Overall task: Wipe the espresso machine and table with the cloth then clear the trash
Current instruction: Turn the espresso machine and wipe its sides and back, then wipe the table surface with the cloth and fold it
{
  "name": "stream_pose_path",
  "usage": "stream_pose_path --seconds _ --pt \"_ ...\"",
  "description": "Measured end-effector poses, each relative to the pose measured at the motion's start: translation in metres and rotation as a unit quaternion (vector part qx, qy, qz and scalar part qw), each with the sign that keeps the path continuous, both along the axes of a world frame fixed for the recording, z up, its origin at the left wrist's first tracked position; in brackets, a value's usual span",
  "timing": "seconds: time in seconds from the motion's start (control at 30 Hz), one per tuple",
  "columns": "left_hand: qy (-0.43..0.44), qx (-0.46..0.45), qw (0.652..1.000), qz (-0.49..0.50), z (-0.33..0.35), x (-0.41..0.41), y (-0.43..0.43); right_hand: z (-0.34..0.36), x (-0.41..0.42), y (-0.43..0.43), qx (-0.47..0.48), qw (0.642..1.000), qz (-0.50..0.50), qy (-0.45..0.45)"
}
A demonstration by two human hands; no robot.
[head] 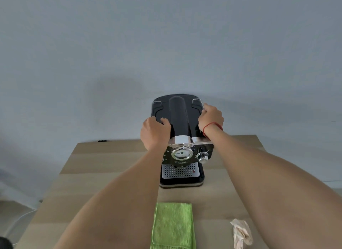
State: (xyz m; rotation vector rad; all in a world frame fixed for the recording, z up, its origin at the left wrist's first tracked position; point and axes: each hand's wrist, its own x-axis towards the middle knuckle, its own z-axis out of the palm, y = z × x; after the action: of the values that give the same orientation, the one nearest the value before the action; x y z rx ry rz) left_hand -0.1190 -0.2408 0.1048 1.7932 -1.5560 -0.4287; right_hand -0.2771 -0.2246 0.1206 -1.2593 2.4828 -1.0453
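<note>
Both of your hands are on the black coffee machine (pixel 180 115), which stands on the tan worktop (pixel 111 165) close to its far edge, about halfway along it. Your left hand (pixel 155 132) holds the left side of the machine's top. Its grip is closed there, with the fingers curled down over the side and the thumb lying on the top. Your right hand (pixel 211 119) holds the right side of the top, a little farther back. Its grip is closed too, with the fingers bent round the edge. A thin red string (pixel 212 125) goes round your right wrist. On the front of the machine, facing you, there is a round dial (pixel 182 153), with a shiny knob (pixel 202 157) just to its right. Below them is a silver tray (pixel 179 171) full of small holes. The green cloth (pixel 173 224) lies flat and folded at the near edge of the worktop, straight in front of the machine and not touching it. No hand is on it. A crumpled bit of pale paper (pixel 241 234) lies by the near right corner, apart from the cloth. Behind the worktop is a plain pale blue wall (pixel 166 45).
</note>
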Motion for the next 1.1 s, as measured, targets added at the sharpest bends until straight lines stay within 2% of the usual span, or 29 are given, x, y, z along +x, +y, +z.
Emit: stream_pose_path --seconds 0.33,0.47,0.53,0.67,0.77,0.83,0.87,0.97,1.03,1.1 --pt "-0.005 -0.018 1.000 -0.019 -0.004 0.007 -0.005 -0.003 0.005 0.002 0.002 0.999 -0.001 -0.043" --pt "0.001 -0.011 0.998 -0.064 -0.007 0.015 -0.005 -0.003 0.011 0.010 -0.005 0.990 0.035 -0.137" --pt "0.031 0.005 0.995 -0.097 -0.009 0.021 0.005 -0.004 0.018 0.024 -0.030 0.982 0.040 -0.180" --pt "0.093 -0.034 0.983 -0.156 -0.020 0.036 0.058 -0.021 0.042 0.072 -0.090 0.965 -0.024 -0.244" --pt "0.080 -0.023 0.988 -0.127 -0.060 0.049 0.106 -0.066 0.064 0.114 -0.110 0.938 -0.100 -0.315" --pt "0.046 0.058 0.993 -0.091 -0.099 0.060 0.130 -0.105 0.078 0.139 -0.058 0.932 -0.132 -0.333" --pt "0.021 0.127 0.989 -0.075 -0.119 0.067 0.140 -0.126 0.084 0.148 -0.006 0.938 -0.123 -0.325" --pt "-0.035 0.329 0.942 -0.055 -0.165 0.081 0.168 -0.183 0.109 0.176 0.209 0.936 -0.055 -0.277" --pt "-0.063 0.356 0.930 -0.062 -0.187 0.086 0.187 -0.210 0.122 0.191 0.272 0.924 -0.052 -0.262" --pt "-0.042 0.370 0.926 -0.063 -0.197 0.086 0.193 -0.219 0.128 0.198 0.276 0.917 -0.060 -0.281"
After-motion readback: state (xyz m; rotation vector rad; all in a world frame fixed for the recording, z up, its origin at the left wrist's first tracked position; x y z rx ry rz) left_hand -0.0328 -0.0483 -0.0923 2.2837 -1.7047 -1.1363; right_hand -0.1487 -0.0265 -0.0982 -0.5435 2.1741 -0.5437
